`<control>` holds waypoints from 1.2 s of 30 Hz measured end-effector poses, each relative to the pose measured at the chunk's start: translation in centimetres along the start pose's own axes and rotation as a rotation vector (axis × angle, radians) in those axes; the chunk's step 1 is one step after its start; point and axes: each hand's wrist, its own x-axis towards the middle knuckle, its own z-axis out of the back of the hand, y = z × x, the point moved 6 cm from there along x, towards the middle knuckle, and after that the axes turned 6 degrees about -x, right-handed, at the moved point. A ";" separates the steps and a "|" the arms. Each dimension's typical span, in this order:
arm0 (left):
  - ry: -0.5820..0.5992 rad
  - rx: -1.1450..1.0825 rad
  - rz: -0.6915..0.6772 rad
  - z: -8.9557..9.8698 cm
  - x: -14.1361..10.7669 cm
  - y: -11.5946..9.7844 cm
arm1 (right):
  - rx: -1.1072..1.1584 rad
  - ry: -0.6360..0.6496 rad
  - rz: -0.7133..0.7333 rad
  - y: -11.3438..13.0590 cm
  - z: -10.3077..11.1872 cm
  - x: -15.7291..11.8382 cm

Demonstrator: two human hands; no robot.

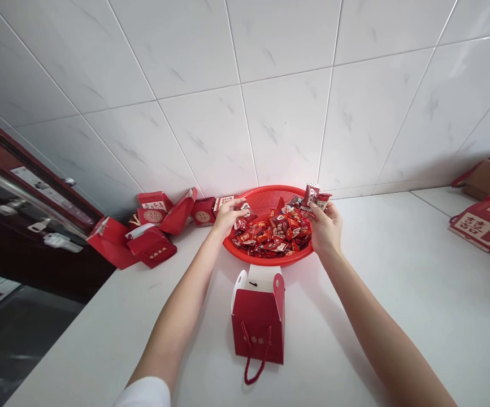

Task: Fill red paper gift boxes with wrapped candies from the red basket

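A red plastic basket (265, 261) full of small red-wrapped candies (276, 229) stands against the tiled wall. At its left rim my left hand (228, 217) pinches a wrapped candy (245, 210) between thumb and fingers. Over the right rim my right hand (327, 228) is closed on a few wrapped candies (311, 195), brown and red. In front of the basket, nearer to me, a red gift box (257, 325) stands upright with its top flaps open and a twisted red cord handle hanging down its front.
Several red gift boxes (154, 249) are bunched left of the basket by the wall. On the right lie a red box with white lettering (480, 226) and a brown cardboard box (488, 183). The white tabletop (397, 271) ends at the left beside a dark door with keys (61, 242).
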 end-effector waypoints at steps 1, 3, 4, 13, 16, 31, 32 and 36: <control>0.011 -0.025 0.010 -0.1 -0.1 0.0 | 0.003 0.003 -0.005 0.0 0.0 0.0; 0.028 -0.073 0.032 -0.3 -0.2 0.1 | -0.004 0.016 -0.018 0.0 -0.2 -0.1; 0.035 -0.096 0.042 -0.4 -0.3 0.1 | -0.011 0.024 -0.026 0.0 -0.2 -0.1; 0.082 -0.265 0.101 -0.6 -1.6 -0.7 | -0.086 0.172 -0.070 -0.2 -0.7 -0.1; 0.122 -0.280 0.149 -0.6 -3.0 -1.0 | -0.104 0.225 -0.091 -0.1 -0.9 -0.3; 0.814 0.287 0.347 -1.1 -19.3 -4.5 | -0.155 0.668 -0.269 2.3 -3.9 -3.2; 0.842 0.329 0.342 -1.2 -20.1 -4.6 | -0.160 0.720 -0.285 2.5 -4.2 -3.6; 0.880 0.594 0.176 -1.3 -22.4 -5.4 | -0.152 0.895 -0.310 3.3 -5.0 -5.4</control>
